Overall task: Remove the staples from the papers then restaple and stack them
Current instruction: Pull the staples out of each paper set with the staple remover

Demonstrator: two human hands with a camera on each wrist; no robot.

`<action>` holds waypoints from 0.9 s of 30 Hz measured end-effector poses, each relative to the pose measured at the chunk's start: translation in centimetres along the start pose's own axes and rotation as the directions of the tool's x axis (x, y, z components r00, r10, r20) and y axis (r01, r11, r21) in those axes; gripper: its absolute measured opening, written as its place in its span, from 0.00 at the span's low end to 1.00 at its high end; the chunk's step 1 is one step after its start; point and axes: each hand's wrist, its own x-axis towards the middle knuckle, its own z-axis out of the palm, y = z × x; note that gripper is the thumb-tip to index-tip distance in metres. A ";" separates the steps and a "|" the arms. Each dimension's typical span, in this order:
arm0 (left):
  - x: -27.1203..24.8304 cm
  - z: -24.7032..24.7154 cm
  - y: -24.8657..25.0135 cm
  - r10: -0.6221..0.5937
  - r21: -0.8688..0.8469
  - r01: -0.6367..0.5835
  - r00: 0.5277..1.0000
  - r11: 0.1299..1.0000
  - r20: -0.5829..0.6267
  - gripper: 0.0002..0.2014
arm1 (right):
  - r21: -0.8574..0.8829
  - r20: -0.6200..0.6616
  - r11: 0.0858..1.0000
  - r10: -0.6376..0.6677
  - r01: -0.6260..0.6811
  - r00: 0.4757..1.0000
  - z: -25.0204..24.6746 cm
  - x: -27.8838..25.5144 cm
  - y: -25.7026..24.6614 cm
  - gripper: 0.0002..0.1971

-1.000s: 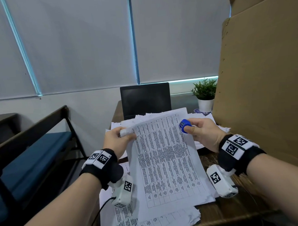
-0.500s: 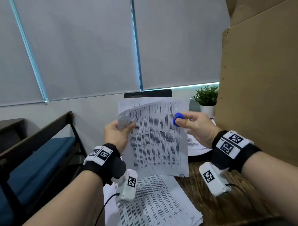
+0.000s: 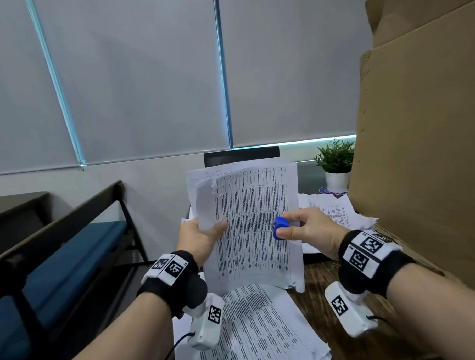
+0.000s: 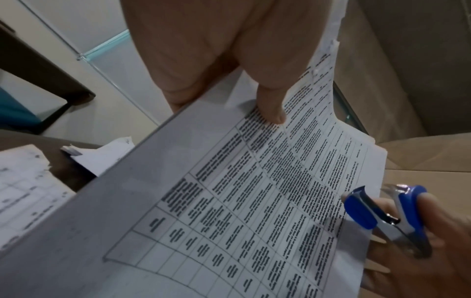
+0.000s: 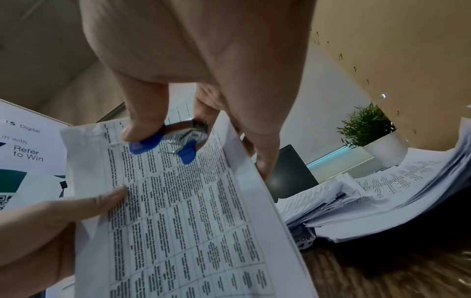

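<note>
My left hand (image 3: 205, 227) holds a stapled set of printed papers (image 3: 249, 220) upright above the table, gripping its left edge with the thumb (image 4: 272, 113) on the front. The top left corner of the set (image 3: 213, 186) is torn and curled. My right hand (image 3: 287, 229) pinches a blue staple remover (image 3: 280, 227) in front of the sheet's right middle; its jaws (image 5: 178, 149) sit just over the page. A thick stack of printed papers (image 3: 264, 328) lies on the table below the hands.
A tall cardboard box (image 3: 420, 144) walls off the right side. Behind the papers stand a dark screen (image 3: 240, 155) and a potted plant (image 3: 336, 164). More loose papers (image 3: 330, 211) pile at the back right. A blue-cushioned bench (image 3: 57, 264) is on the left.
The set of papers has been lifted off the stack and turned upright. Both hands now sit at the sheet's middle rather than at its top corners.
</note>
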 end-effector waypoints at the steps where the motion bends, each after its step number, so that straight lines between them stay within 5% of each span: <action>1: 0.0 0.0 -0.1 -0.007 -0.016 0.006 1.000 1.000 -0.017 0.03 | -0.004 0.003 1.000 0.004 -0.004 1.000 0.1 0.0 0.0 0.06; 14: 4.5 -2.5 -2.3 -0.142 -0.079 0.134 0.985 0.988 -0.103 0.07 | -0.017 0.046 0.999 0.032 -0.031 0.998 0.4 1.7 1.7 0.07; 19: 8.9 -2.9 -3.4 -0.156 0.215 0.217 0.950 0.952 -0.269 0.10 | -0.012 -0.156 0.998 0.056 -0.058 0.986 -0.5 4.5 2.7 0.08; 22: 11.3 -2.9 -3.5 -0.192 0.407 0.276 0.953 0.871 -0.236 0.12 | -0.001 -0.299 0.999 0.046 -0.049 0.953 -2.0 6.5 2.8 0.09; 27: 15.5 -2.1 -5.8 -0.187 0.610 0.256 0.967 0.750 -0.176 0.14 | -0.124 -0.352 0.990 0.017 -0.065 0.936 -3.6 8.8 3.3 0.09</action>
